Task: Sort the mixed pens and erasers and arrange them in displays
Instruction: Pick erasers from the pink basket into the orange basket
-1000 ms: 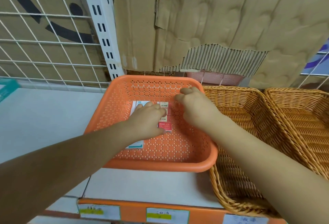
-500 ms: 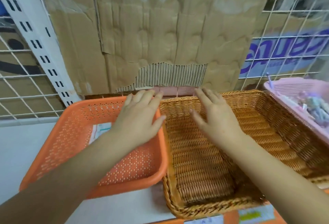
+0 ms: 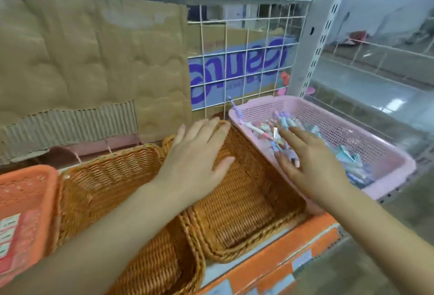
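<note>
Far left I see orange perforated plastic basket (image 3: 30, 186) with red-and-white packed erasers (image 3: 11, 233) in it, well apart from both hands. Next come two brown woven baskets side by side: left wicker basket (image 3: 105, 177), right wicker basket (image 3: 246, 200). Left hand (image 3: 197, 161) is flat, fingers straight, holding nothing, over far-left corner of right wicker basket. Right hand (image 3: 312, 165) is spread, grasping nothing, fingertips over pile of mixed pastel pens and erasers (image 3: 281, 123) in pink perforated plastic basket (image 3: 333, 123); I cannot tell if touching. Half second ago left hand was over orange basket, right hand over wicker: both now one basket rightward.
</note>
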